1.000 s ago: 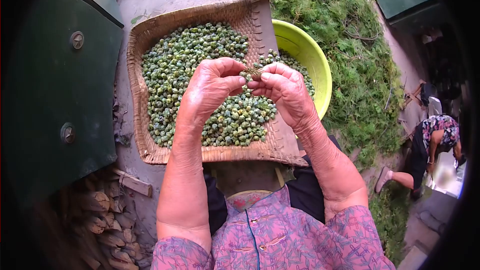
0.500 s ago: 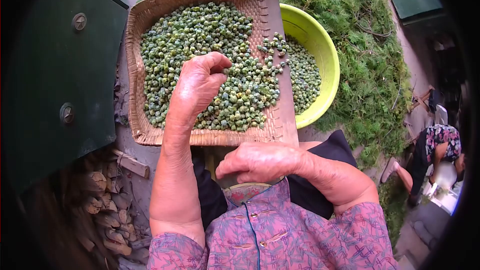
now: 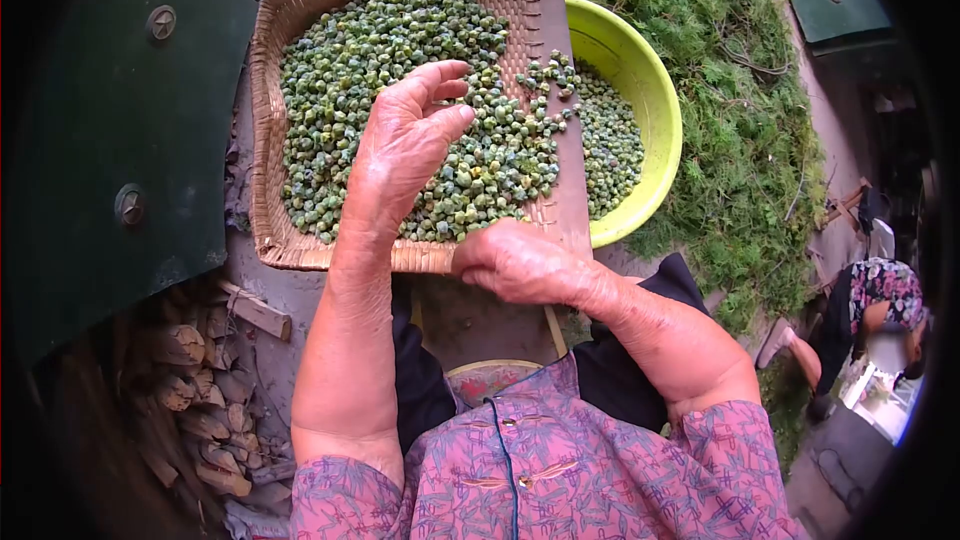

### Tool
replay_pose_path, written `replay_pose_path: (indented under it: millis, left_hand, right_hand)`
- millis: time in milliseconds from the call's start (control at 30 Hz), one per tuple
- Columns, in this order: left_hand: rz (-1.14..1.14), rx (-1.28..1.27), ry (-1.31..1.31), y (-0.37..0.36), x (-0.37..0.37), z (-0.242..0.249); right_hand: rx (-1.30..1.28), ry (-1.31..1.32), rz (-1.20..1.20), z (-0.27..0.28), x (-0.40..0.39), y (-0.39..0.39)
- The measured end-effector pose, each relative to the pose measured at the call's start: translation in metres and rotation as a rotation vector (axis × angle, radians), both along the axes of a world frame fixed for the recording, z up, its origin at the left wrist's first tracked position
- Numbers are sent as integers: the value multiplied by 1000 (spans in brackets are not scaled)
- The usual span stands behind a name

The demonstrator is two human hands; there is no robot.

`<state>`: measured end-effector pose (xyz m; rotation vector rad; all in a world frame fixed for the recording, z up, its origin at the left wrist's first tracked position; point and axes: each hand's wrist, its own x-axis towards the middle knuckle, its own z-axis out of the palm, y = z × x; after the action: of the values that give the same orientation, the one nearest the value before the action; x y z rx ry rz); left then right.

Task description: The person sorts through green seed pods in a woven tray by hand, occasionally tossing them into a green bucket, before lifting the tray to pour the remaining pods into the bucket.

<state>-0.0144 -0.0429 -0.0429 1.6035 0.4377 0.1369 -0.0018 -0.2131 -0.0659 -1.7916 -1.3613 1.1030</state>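
Observation:
A shallow wicker winnowing basket (image 3: 268, 130) holds a wide heap of small knobbly green cones (image 3: 380, 50). My left hand (image 3: 415, 130) hovers over the heap, its thumb and bent fingers apart with nothing visible between them. At the basket's near edge is my right hand (image 3: 525, 260), its fingers curled under the palm. Whatever it may hold is hidden. Several cones (image 3: 550, 75) lie on the basket's flat right lip (image 3: 575, 165). Beside that lip stands a yellow-green tub (image 3: 660, 110) with more green cones (image 3: 608, 140) inside.
Cut evergreen branches (image 3: 720, 90) cover the ground at right. Stacked firewood (image 3: 205, 400) lies low at left, below a dark green metal door (image 3: 130, 140). Another person (image 3: 885, 290) bends down at far right.
My left hand has lifted slightly and its fingers have spread apart. My right hand has moved up and forward, from near my lap to the basket's near edge.

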Motion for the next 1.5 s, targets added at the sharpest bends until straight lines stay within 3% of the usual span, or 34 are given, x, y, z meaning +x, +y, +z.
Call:
replay_pose_path:
  millis: [133, 233, 567, 800, 933, 1033, 1267, 1500]
  left_hand:
    - [35, 4, 1, 12, -3, 10]
    - [129, -107, -23, 19, -1, 20]
    - [163, -156, -67, 23, 8, 26]
    - [135, -130, -84, 25, 12, 25]
    - [122, -134, -103, 26, 15, 26]
    - [115, -129, -103, 25, 17, 29]
    - [101, -171, -130, 27, 17, 27]
    - [102, -146, -120, 31, 17, 28]
  right_hand:
    - [51, -75, -554, -29, 30, 11]
    - [81, -61, -809, -49, 52, 22]
    - [-184, -313, -824, -73, 61, 54]
    - [-140, -329, -855, -84, 65, 56]
    - [-62, -190, -942, -79, 73, 44]
    - [79, -257, -875, -83, 72, 38]
    - [-51, -426, -870, -88, 60, 54]
    - [3, -456, -900, -90, 56, 61]
